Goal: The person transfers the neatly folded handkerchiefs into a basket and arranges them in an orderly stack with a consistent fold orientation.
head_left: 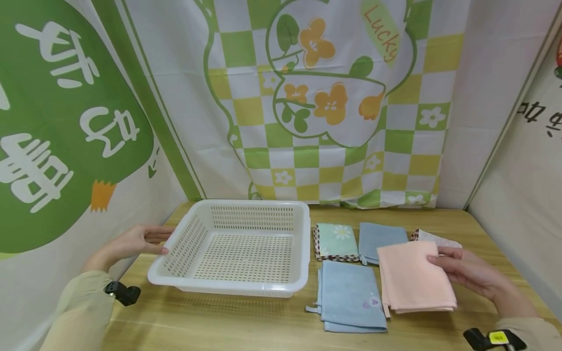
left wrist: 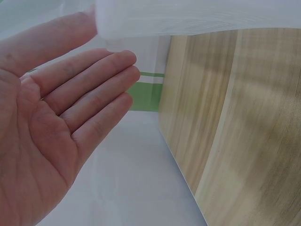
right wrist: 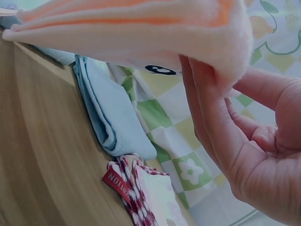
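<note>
A white plastic basket with slotted walls stands at the left of the wooden table. My left hand is at its left rim, the thumb touching the rim; in the left wrist view its fingers are straight below the rim. At the right, my right hand pinches a folded pink towel by its right edge, thumb on top and fingers beneath. In the right wrist view the towel is raised above the table, with a small dark printed figure on its underside.
Folded towels lie right of the basket: a green one with a daisy, a blue one behind the pink towel, another blue one in front, and a pale one with checked trim, partly hidden. Patterned cloth hangs behind.
</note>
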Motion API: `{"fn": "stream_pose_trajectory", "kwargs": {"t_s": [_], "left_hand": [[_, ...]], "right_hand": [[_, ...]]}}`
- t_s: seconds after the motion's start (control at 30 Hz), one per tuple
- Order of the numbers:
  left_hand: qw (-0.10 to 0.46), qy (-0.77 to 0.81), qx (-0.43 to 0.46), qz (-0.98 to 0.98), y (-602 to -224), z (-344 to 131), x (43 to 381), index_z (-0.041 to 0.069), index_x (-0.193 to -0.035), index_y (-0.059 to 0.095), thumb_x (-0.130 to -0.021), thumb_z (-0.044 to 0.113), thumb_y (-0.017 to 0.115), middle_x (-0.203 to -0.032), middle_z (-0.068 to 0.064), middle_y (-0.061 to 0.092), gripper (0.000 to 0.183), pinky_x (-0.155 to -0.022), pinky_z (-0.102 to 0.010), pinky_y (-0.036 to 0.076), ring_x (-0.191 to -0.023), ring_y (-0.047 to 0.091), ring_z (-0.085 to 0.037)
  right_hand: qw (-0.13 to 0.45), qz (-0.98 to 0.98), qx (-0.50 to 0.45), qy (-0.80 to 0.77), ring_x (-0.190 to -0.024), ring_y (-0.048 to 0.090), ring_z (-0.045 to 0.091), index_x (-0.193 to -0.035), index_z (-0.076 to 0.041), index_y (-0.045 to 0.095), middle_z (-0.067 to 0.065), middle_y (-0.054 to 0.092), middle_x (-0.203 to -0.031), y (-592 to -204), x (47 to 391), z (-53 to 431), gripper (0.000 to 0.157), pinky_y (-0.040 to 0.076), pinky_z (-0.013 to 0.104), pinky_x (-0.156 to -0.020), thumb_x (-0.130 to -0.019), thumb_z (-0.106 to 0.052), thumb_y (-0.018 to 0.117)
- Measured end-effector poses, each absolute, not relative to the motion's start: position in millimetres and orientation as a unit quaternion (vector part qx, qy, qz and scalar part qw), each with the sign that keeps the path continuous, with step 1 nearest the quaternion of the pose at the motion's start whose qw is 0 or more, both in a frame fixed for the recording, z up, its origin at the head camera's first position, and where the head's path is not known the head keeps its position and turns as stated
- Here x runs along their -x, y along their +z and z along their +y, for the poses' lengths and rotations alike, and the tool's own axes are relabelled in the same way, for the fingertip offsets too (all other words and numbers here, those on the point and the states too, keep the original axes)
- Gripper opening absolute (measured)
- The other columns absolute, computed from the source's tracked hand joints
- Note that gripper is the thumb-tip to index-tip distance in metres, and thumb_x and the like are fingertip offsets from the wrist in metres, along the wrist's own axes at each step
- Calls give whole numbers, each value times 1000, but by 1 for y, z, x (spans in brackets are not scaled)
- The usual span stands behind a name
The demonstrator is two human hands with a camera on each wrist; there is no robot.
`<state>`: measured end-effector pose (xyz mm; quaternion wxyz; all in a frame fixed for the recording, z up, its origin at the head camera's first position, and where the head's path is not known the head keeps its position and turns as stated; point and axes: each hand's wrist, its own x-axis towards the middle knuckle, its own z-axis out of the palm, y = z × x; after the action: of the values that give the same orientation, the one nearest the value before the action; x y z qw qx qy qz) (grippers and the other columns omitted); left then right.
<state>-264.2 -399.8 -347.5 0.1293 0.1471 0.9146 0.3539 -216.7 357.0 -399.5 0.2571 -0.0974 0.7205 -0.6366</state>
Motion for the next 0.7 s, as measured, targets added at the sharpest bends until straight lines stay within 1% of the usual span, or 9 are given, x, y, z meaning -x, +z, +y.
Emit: {"fn": "stream_pose_trajectory", "kwargs": {"t_s": [0.07,0.17,0.33,0.4,0.5,0.6,0.7], "left_hand": [[129,356,-148,914,-348,-400,265,-5,-139,41,-84,25,72,-135,-25,52,70,-93,-50,49,-121,53,-40],[130,356,-148,913,-348,-401,265,-5,-139,41,-84,25,72,-135,-25,52,70,-93,-49,50,-121,53,-40],[132,359,-151,912,-348,-401,266,-6,-139,41,-84,25,71,-135,-25,52,69,-90,-37,53,-121,53,-40],[132,358,-152,912,-348,-401,266,-5,-139,42,-84,25,72,-135,-24,52,69,-89,-35,53,-121,53,-39],[130,354,-150,914,-347,-401,266,-6,-139,42,-84,25,72,-135,-25,52,69,-90,-40,53,-121,53,-40],[128,351,-150,915,-346,-400,265,-6,-139,42,-84,25,72,-135,-25,52,69,-92,-46,51,-121,53,-41],[128,351,-150,915,-345,-399,264,-6,-138,42,-84,25,72,-134,-26,52,69,-91,-46,51,-121,53,-41]], "right_hand": [[253,724,96,-635,-105,64,13,-141,21,1,-2,63,-114,-398,217,357,68,54,36,-88,-103,-19,40],[250,728,85,-633,-104,64,12,-141,20,-5,-4,63,-113,-396,219,355,72,54,36,-88,-103,-20,41],[247,726,72,-638,-103,65,12,-143,17,-7,-5,64,-112,-392,221,354,73,55,37,-86,-102,-21,41],[245,725,69,-640,-102,65,13,-144,16,-8,-5,64,-112,-390,221,352,75,55,37,-86,-102,-21,42],[237,727,65,-641,-102,64,10,-144,14,-10,-7,62,-113,-387,222,351,77,55,35,-86,-102,-21,43],[229,732,64,-638,-102,64,8,-144,15,-9,-8,62,-113,-383,223,350,77,55,34,-86,-101,-22,45],[222,736,70,-636,-101,64,9,-143,18,-7,-7,63,-112,-381,224,349,77,55,34,-87,-101,-21,45]]}}
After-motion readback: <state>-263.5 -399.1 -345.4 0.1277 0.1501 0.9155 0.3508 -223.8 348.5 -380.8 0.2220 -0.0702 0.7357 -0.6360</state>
